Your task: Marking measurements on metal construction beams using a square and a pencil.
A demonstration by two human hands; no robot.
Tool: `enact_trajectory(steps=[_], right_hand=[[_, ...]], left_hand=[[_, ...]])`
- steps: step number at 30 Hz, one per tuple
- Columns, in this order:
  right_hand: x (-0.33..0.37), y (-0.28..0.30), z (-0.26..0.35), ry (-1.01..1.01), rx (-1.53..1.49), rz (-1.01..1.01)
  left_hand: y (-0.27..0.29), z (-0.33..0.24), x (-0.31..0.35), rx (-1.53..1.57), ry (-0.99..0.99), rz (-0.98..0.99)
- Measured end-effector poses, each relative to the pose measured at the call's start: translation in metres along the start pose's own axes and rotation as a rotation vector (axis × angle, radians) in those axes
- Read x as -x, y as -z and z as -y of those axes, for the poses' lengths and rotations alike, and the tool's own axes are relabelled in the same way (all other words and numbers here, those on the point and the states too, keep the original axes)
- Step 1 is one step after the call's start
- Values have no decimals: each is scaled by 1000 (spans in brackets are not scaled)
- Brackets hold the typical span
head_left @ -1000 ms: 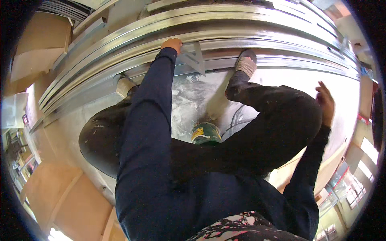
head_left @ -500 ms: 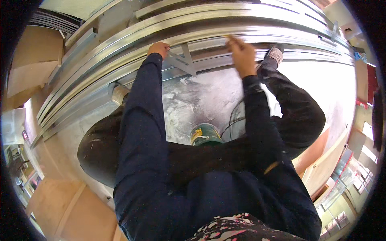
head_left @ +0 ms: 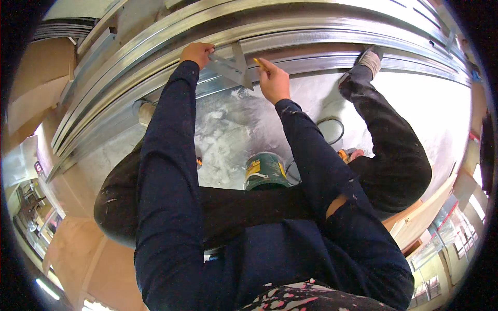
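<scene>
My left hand point(head_left: 197, 54) is closed on the end of a flat metal triangle square point(head_left: 232, 70), which lies against the long silver metal profiles point(head_left: 306, 39). Just right of the square, my right hand point(head_left: 275, 83) pinches a short yellow pencil point(head_left: 257, 61). Its tip points toward the square's upright edge; whether it touches metal I cannot tell. Both hands are beyond my spread legs, over the row of profiles.
Between my legs stands a green bucket point(head_left: 265, 170) with a yellow label. A dark ring-shaped thing point(head_left: 337, 130) lies on the whitish, smeared floor point(head_left: 223, 135). My shoes rest near the profiles. Brown boards point(head_left: 78, 259) are at lower left, and wooden panels point(head_left: 423, 207) at right.
My right hand has moved left and slightly down, bringing the pencil close to the square. My left hand still grips the square. The dark ring now shows more fully beside my right forearm.
</scene>
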State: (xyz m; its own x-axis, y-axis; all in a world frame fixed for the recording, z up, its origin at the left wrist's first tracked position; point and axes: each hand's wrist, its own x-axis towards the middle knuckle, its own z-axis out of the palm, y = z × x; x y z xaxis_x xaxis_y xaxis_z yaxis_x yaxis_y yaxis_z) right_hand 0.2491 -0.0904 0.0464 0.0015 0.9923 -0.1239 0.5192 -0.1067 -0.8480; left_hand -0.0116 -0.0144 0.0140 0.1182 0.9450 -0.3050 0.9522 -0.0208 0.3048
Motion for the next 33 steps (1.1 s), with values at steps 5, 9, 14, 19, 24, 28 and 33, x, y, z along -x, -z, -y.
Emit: enact_trajectory(steps=[5, 9, 14, 19, 24, 28, 33], right_hand=[[-17, -12, 11, 60, 93, -7], [-28, -20, 10, 45, 144, -6], [-35, -33, 2, 65, 164, 50], [-65, -34, 11, 90, 245, 56], [-34, -21, -1, 71, 302, 183], [-28, -16, 3, 75, 211, 121], [-69, -29, 15, 90, 274, 86]], left_hand=[[-3, 0, 0, 33, 34, -33], [0, -2, -1, -30, 10, 10], [-2, 0, 0, -39, 47, 17], [0, -2, -3, -60, -4, 15], [0, -4, 1, -31, 83, 57], [0, 0, 1, -47, 60, 52], [-2, -8, -5, -46, 94, 67]])
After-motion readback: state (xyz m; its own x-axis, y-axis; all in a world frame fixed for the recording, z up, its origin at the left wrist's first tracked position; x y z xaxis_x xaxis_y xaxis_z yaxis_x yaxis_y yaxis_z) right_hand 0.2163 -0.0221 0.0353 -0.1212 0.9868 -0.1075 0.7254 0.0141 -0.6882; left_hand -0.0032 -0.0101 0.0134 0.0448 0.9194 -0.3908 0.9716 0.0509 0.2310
